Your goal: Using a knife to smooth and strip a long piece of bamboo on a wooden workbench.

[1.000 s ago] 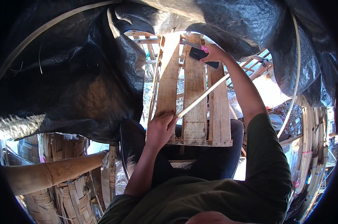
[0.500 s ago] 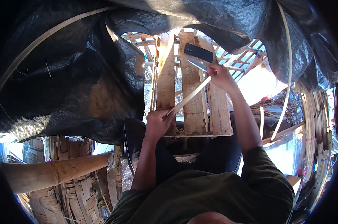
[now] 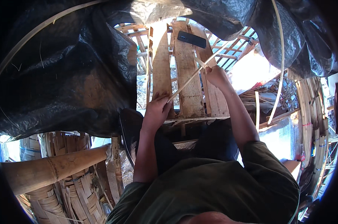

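Note:
A long, thin, pale bamboo strip (image 3: pixel 185 85) slants up and to the right above a plank bench (image 3: pixel 186 67). My left hand (image 3: pixel 158 108) is closed round its near end. My right hand (image 3: pixel 215 76) grips a knife by its handle, which the fingers hide. The knife blade (image 3: pixel 200 62) points up and left and crosses the strip, seemingly against it. Past the blade, the strip's far end runs on beyond my right hand.
A dark phone (image 3: pixel 191 39) lies on the planks' far end. Black plastic sheeting (image 3: pixel 72 74) hangs at the left and overhead. A thick bamboo pole (image 3: pixel 57 168) and woven baskets (image 3: pixel 77 190) are at lower left. Bundled bamboo strips (image 3: pixel 309 123) stand at the right.
The knife blade has swung from beyond the strip to across it. More of the strip now shows past my right hand. The whole view has shifted slightly.

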`<act>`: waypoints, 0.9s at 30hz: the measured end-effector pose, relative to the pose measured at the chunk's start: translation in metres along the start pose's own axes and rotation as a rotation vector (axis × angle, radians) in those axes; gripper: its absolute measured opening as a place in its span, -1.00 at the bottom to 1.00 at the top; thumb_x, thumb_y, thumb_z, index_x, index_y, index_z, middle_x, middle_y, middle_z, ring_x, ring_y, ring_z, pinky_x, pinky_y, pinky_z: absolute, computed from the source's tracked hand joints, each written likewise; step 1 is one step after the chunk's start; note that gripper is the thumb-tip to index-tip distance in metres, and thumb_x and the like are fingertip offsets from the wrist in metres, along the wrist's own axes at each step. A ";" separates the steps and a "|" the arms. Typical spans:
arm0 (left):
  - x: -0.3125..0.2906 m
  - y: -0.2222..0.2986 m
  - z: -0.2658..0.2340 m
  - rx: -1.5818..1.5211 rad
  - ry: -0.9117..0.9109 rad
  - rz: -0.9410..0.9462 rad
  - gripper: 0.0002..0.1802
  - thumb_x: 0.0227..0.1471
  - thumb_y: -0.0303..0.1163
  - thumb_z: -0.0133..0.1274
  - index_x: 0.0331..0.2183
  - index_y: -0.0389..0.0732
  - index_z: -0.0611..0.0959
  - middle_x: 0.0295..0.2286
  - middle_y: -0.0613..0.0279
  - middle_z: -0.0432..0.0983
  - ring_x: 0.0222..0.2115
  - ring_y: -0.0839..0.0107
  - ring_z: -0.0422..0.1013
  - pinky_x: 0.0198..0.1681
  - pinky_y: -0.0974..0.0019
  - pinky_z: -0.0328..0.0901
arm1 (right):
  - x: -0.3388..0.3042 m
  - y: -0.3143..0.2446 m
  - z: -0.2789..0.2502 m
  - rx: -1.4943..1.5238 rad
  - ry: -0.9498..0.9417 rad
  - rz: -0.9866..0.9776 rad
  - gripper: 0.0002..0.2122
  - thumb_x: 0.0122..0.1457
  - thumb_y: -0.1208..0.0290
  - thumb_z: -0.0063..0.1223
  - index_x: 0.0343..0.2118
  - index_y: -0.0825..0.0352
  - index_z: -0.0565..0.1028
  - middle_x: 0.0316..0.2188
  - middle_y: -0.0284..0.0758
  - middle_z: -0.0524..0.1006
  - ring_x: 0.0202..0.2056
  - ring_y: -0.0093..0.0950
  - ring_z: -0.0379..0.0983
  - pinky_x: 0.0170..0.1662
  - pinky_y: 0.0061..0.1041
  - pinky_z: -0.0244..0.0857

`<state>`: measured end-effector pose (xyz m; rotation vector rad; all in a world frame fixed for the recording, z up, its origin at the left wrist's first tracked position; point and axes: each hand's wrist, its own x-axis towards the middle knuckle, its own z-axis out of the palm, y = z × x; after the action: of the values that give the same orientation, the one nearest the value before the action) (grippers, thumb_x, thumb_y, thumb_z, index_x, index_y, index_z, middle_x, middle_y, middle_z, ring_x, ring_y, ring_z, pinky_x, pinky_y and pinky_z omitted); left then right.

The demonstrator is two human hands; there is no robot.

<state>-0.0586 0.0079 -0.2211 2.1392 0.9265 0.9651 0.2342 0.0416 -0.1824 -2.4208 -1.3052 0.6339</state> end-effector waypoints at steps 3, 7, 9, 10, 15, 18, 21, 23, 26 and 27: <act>0.000 -0.010 0.003 -0.027 0.010 -0.012 -0.85 0.13 -0.45 0.10 -0.32 -0.35 0.64 -0.27 -0.13 0.60 -0.06 -0.06 0.47 0.25 0.00 0.20 | -0.034 -0.009 0.049 0.107 -0.117 -0.173 -0.57 0.39 0.20 -0.22 -0.39 0.51 0.53 -0.62 -0.03 0.53 -0.71 -0.37 0.46 -0.67 -0.33 0.24; -0.005 -0.008 -0.002 -0.048 0.025 0.017 -0.86 0.12 -0.46 0.11 -0.38 -0.37 0.63 -0.32 -0.14 0.60 -0.13 -0.07 0.51 0.20 0.00 0.27 | -0.023 -0.014 0.017 0.228 -0.452 0.077 -0.68 0.39 0.29 -0.21 -0.27 0.48 0.50 -0.65 -0.18 0.47 -0.58 -0.35 0.49 -0.57 -0.36 0.33; -0.003 -0.006 0.001 -0.061 0.016 -0.024 -0.85 0.12 -0.47 0.11 -0.40 -0.38 0.62 -0.33 -0.14 0.59 -0.16 -0.08 0.51 0.18 0.00 0.29 | -0.013 -0.004 0.016 0.192 -0.430 0.135 -0.72 0.38 0.33 -0.21 -0.29 0.47 0.45 -0.67 -0.29 0.38 -0.61 -0.43 0.42 -0.60 -0.36 0.32; -0.001 -0.004 0.006 -0.051 0.048 -0.006 -0.85 0.12 -0.47 0.11 -0.40 -0.38 0.62 -0.34 -0.14 0.60 -0.18 -0.08 0.52 0.17 0.01 0.31 | -0.009 0.014 0.038 0.141 -0.312 -0.037 -0.73 0.38 0.31 -0.21 -0.34 0.43 0.43 -0.67 -0.33 0.35 -0.64 -0.51 0.35 -0.64 -0.37 0.28; -0.006 -0.006 0.001 -0.029 0.085 0.018 -0.86 0.11 -0.47 0.12 -0.39 -0.38 0.62 -0.34 -0.15 0.60 -0.20 -0.09 0.52 0.14 0.02 0.33 | -0.034 -0.013 0.004 0.350 -0.553 0.031 -0.74 0.32 0.34 -0.12 -0.33 0.47 0.47 -0.56 -0.35 0.44 -0.61 -0.50 0.43 -0.65 -0.42 0.20; -0.001 -0.007 0.008 0.006 0.098 0.044 -0.86 0.11 -0.47 0.12 -0.38 -0.38 0.61 -0.34 -0.15 0.59 -0.21 -0.10 0.52 0.13 0.02 0.34 | -0.012 0.007 0.012 0.319 -0.278 0.057 -0.71 0.34 0.26 -0.08 -0.38 0.42 0.45 -0.57 -0.36 0.42 -0.67 -0.55 0.33 -0.67 -0.45 0.18; -0.005 -0.011 0.010 0.003 0.119 0.030 -0.84 0.11 -0.45 0.12 -0.40 -0.38 0.60 -0.33 -0.15 0.59 -0.20 -0.10 0.51 0.12 0.02 0.35 | -0.037 -0.006 0.031 0.230 -0.342 -0.105 -0.70 0.36 0.20 -0.07 -0.43 0.34 0.42 -0.59 -0.38 0.39 -0.73 -0.61 0.20 -0.70 -0.51 0.09; -0.004 -0.004 0.004 0.018 0.124 0.008 -0.83 0.12 -0.44 0.11 -0.40 -0.38 0.60 -0.32 -0.15 0.60 -0.19 -0.11 0.51 0.13 0.04 0.35 | -0.043 -0.019 0.003 0.385 -0.548 0.029 -0.73 0.35 0.21 -0.10 -0.37 0.33 0.36 -0.63 -0.42 0.31 -0.70 -0.57 0.23 -0.69 -0.51 0.10; 0.009 0.012 0.007 0.008 0.072 -0.010 -0.86 0.12 -0.46 0.13 -0.33 -0.36 0.65 -0.31 -0.14 0.61 -0.16 -0.07 0.52 0.11 0.07 0.37 | 0.046 0.086 0.035 0.520 -0.250 0.125 -0.73 0.35 0.17 -0.10 -0.38 0.27 0.35 -0.63 -0.47 0.28 -0.70 -0.63 0.16 -0.70 -0.56 0.02; 0.008 0.010 0.009 0.009 0.070 -0.010 -0.86 0.12 -0.46 0.13 -0.33 -0.36 0.65 -0.31 -0.14 0.61 -0.16 -0.07 0.52 0.11 0.07 0.37 | 0.058 0.103 0.051 0.385 -0.019 0.115 -0.75 0.34 0.19 -0.09 -0.40 0.24 0.34 -0.64 -0.50 0.26 -0.71 -0.67 0.12 -0.70 -0.61 -0.03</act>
<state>-0.0441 0.0063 -0.2155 2.1179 0.9760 1.0388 0.3083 0.0394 -0.2877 -2.1848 -0.9499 0.8530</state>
